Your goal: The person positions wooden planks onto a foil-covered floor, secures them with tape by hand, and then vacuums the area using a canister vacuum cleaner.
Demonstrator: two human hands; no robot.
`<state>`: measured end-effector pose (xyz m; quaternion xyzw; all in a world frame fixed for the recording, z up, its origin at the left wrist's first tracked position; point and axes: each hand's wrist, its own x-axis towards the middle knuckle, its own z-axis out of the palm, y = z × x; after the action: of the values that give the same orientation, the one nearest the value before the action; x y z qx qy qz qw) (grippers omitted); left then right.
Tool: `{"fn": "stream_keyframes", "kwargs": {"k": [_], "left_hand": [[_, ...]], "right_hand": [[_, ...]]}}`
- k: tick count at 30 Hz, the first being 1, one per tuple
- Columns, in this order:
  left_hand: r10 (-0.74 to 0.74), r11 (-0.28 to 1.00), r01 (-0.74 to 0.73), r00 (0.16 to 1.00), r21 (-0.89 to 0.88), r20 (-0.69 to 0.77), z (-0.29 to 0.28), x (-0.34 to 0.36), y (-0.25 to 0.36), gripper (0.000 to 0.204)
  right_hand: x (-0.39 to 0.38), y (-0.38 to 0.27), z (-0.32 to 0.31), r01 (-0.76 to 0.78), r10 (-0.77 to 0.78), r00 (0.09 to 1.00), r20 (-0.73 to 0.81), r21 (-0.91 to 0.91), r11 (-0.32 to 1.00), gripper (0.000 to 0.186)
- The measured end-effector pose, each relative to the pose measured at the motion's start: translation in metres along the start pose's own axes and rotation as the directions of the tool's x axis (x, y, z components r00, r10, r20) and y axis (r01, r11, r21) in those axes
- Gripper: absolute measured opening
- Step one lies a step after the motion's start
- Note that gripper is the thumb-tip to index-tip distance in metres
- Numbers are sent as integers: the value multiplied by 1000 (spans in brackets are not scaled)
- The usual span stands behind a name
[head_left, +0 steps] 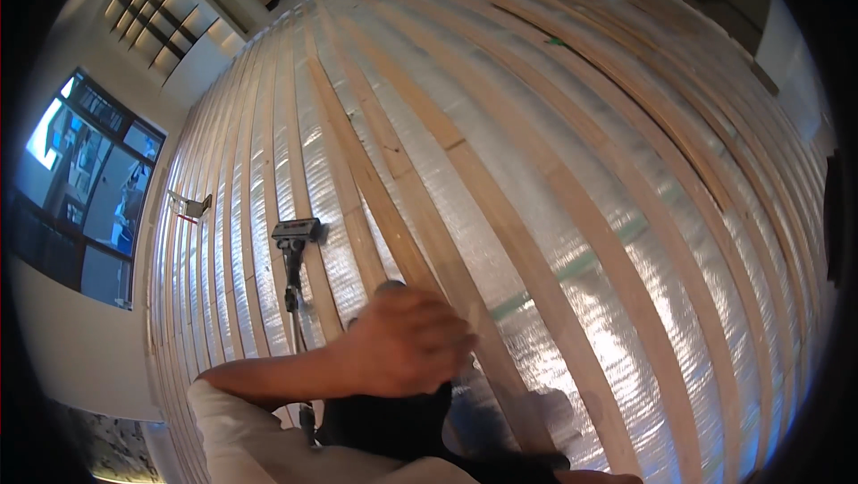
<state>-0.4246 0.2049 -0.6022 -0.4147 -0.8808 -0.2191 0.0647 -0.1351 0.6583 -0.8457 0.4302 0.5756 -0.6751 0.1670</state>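
Note:
My left hand (407, 341) is closed and slightly blurred, held over the middle of my lower body. Its forearm comes in from the lower left out of a pale sleeve (246, 435). What the fingers hold, if anything, is hidden. Beside it on the left, a stick vacuum cleaner's black floor head (296, 232) rests on the wooden strips. The vacuum's tube (293, 314) runs down behind my forearm. A small rounded dark thing (391, 286) peeks out just above the hand. Only a sliver of skin shows at the bottom edge, perhaps my right hand, its fingers hidden.
Long wooden strips (500, 202) cross a floor of shiny silver foil (527, 341), joined with green tape (572, 266). One loose strip (384, 202) lies askew ahead. A metal tool with red parts (190, 207) stands near the left wall, below a dark-framed window (98, 180).

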Motion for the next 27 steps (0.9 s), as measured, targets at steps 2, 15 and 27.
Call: {"fn": "stream_keyframes", "kwargs": {"k": [2,15,27], "left_hand": [[96,994,-92,993,59,-67,-8,2,-33,27],[-540,764,629,743,-139,396,-72,-63,-202,15],[-571,541,836,444,-90,690,-239,-162,-192,35]], "right_hand": [[-3,-14,40,-76,76,997,9,-18,997,28],[-94,-180,206,-455,446,890,-95,-138,880,25],[-60,-429,283,171,-28,980,199,-755,633,20]]}}
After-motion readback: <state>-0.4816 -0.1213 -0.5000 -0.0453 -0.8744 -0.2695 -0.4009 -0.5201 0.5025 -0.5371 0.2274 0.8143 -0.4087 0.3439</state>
